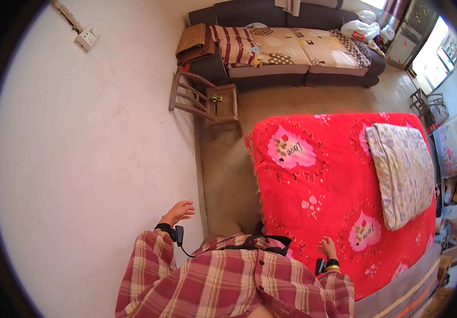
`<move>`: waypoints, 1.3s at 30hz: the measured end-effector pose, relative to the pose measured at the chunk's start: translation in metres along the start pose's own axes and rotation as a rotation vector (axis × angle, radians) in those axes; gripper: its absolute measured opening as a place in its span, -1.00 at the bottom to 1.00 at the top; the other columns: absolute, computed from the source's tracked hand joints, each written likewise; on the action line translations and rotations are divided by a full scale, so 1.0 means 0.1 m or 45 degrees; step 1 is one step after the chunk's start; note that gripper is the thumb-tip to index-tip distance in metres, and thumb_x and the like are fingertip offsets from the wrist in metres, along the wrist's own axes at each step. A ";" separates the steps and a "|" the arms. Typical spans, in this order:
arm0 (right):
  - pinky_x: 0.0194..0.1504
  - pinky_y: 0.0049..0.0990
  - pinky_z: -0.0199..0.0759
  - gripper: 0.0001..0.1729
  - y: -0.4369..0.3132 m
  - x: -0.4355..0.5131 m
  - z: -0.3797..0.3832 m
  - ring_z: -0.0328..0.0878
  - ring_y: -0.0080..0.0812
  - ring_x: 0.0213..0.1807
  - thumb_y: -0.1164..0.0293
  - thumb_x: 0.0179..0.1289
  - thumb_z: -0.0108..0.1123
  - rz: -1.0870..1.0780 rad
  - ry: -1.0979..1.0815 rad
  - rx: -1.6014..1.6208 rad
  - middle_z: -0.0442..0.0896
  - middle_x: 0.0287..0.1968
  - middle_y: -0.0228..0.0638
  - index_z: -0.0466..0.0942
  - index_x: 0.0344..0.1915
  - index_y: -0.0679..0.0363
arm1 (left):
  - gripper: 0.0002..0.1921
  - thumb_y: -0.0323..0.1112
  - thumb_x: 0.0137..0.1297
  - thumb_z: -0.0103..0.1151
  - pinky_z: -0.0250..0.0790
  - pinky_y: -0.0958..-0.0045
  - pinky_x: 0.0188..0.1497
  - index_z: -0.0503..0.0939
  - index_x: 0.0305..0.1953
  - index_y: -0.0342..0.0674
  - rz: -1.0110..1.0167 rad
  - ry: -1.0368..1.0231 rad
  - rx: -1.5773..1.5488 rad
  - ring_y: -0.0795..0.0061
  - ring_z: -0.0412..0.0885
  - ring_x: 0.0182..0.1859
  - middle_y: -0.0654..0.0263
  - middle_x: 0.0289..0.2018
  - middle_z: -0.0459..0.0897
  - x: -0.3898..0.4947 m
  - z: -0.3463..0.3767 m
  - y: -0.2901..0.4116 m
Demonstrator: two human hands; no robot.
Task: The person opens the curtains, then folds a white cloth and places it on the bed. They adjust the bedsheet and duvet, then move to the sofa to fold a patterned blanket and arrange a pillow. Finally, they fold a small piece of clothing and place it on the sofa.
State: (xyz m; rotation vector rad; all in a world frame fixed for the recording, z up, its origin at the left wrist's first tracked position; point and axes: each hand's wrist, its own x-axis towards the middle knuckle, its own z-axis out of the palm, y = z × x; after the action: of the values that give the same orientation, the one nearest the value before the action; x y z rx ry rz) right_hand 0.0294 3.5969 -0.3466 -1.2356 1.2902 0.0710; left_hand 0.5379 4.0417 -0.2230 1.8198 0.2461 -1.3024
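Observation:
My left hand point(180, 211) is held out beside the white wall, fingers apart, holding nothing; a black strap with a small device sits on its wrist. My right hand point(327, 247) hangs over the near part of the red blanket point(331, 190), empty with loosely bent fingers, and wears a similar strap. Whether it touches the blanket cannot be told. Pink hearts with lettering decorate this blanket, which covers a bed. Towards the bed's right side lies a folded, pale floral quilt point(401, 175).
A wooden chair point(226, 103) with a small green and yellow item stands by the wall point(93, 159). Behind it is a dark sofa point(268, 77) with patterned covers. White plastic bags point(361, 30) rest at its right end. Cluttered belongings line the right edge beyond the bed.

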 end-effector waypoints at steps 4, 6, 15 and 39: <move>-0.42 -0.50 0.49 -0.63 -0.88 0.53 0.20 0.57 -0.43 -0.42 0.42 0.28 -0.08 -0.077 -0.013 -0.014 0.56 -0.25 -0.20 0.30 0.07 0.27 | -0.58 -0.30 0.30 -0.01 0.42 0.37 -0.04 0.26 0.15 -0.24 -0.045 0.027 -0.075 0.37 0.53 -0.05 0.21 -0.03 0.47 0.17 -0.14 0.27; -0.41 -0.49 0.49 -0.64 -1.20 0.71 0.30 0.57 -0.43 -0.42 0.42 0.29 -0.08 -0.116 -0.029 0.001 0.56 -0.24 -0.19 0.30 0.07 0.27 | -0.58 -0.30 0.31 -0.01 0.42 0.36 -0.02 0.26 0.16 -0.24 -0.072 0.021 -0.076 0.37 0.53 -0.04 0.21 -0.02 0.47 0.34 -0.27 0.47; -0.42 -0.44 0.51 -0.64 -2.16 1.36 1.00 0.56 -0.38 -0.44 0.40 0.26 -0.07 0.125 0.163 0.096 0.55 -0.27 -0.21 0.30 0.05 0.22 | -0.61 -0.27 0.30 0.01 0.42 0.33 -0.03 0.30 0.12 -0.18 0.058 -0.086 -0.146 0.34 0.53 -0.04 0.21 -0.05 0.49 1.94 -1.33 2.16; -0.35 -0.36 0.54 -0.58 -3.87 2.55 1.79 0.61 -0.25 -0.33 0.40 0.24 -0.09 0.211 0.009 -0.042 0.55 -0.20 -0.10 0.26 0.10 0.28 | -0.67 -0.30 0.29 0.02 0.41 0.25 -0.06 0.33 0.08 -0.11 0.051 -0.016 -0.311 0.29 0.52 -0.06 0.24 -0.09 0.51 3.11 -2.29 3.90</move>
State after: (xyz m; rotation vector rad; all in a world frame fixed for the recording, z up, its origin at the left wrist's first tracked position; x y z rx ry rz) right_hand 0.4922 3.4180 -0.3257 -1.1555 1.4008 0.2078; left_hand 1.0600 3.8762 -0.2622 1.6024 0.3450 -1.2002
